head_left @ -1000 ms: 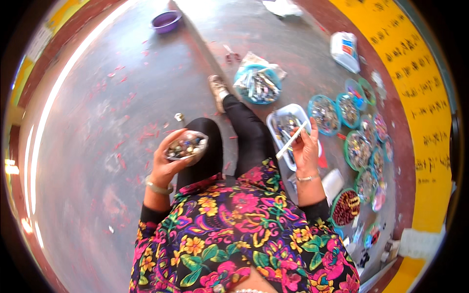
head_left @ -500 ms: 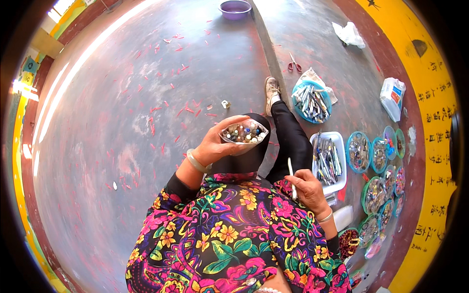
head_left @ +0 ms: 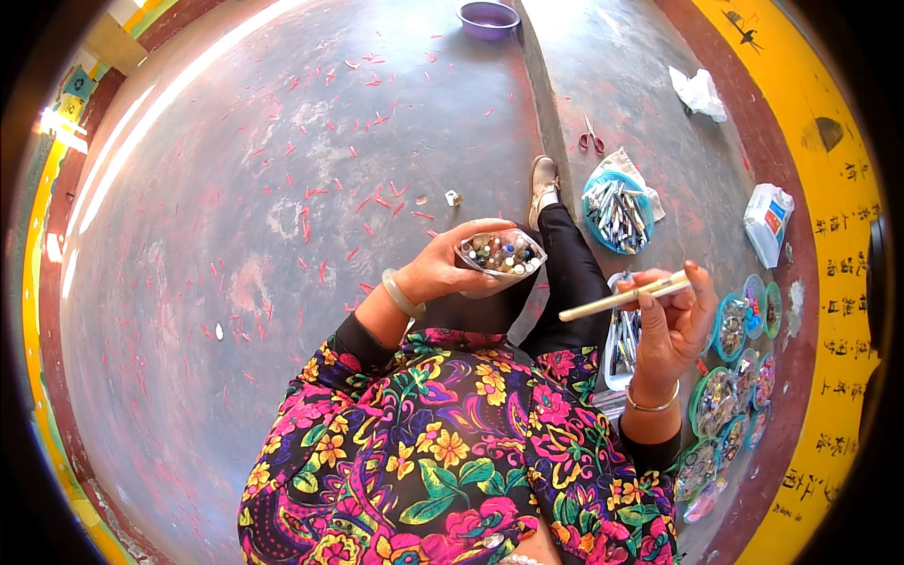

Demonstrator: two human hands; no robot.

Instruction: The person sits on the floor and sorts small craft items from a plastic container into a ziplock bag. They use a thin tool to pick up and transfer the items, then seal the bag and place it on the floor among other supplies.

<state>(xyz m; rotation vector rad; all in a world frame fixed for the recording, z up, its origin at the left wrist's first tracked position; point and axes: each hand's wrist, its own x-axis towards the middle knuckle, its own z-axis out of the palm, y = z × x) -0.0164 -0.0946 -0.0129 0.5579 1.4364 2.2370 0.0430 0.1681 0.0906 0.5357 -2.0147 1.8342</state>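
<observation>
My left hand (head_left: 443, 268) is wrapped round a pale see-through container (head_left: 490, 284) above my lap. Packed inside are slim sticks, likely pens, with round white, blue and dark ends (head_left: 504, 252) facing up. On the other side, my right hand (head_left: 670, 330) pinches a pale cream pen (head_left: 603, 306) between thumb and fingers. The pen lies nearly level, its left tip pointing toward the container but apart from it. Behind that hand, a white rectangular tub (head_left: 614, 379) of pens is partly hidden.
A blue basket (head_left: 593, 229) of pens stands beside my right foot, near red-handled scissors (head_left: 591, 137). Several round baskets (head_left: 713, 403) of small items line the right side. A white package (head_left: 767, 224), white bag (head_left: 699, 94) and purple basin (head_left: 488, 21) lie farther out. Red scraps litter the floor.
My right hand has risen from beside the white tub, turning the pen from upright to nearly level. The left hand still holds the container. The whole view has shifted slightly.
</observation>
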